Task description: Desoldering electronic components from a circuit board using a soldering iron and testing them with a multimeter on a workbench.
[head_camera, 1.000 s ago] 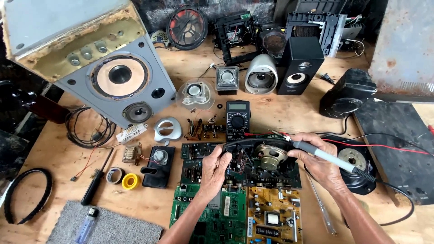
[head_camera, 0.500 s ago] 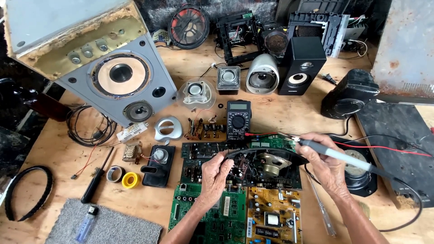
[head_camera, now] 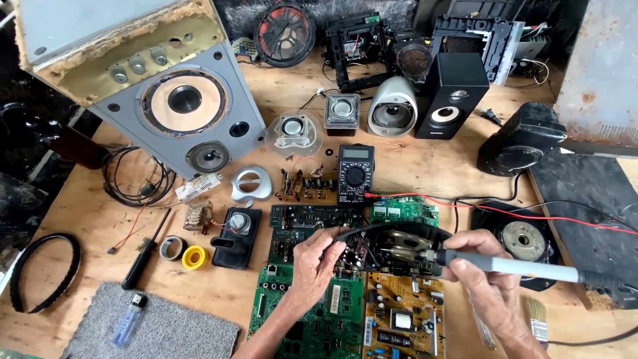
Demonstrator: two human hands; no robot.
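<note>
My left hand pinches a thin wire or solder strand at the left edge of a small bare speaker driver that lies tilted on dark circuit boards. My right hand grips a grey-handled soldering iron, its tip pointing left at the driver's rim. A black cable arcs over the driver. Below the hands lie a green circuit board and a yellow circuit board. A black multimeter sits just beyond, with red and black leads running right.
A large grey speaker cabinet leans at the back left. Small speakers, a fan and frames crowd the far side. A screwdriver, tape rolls, a lighter on a grey mat and a black belt lie left. A brush lies right.
The speaker driver has been tipped and turned toward my right hand. The soldering iron has swung lower, and its tip now meets the driver's rim.
</note>
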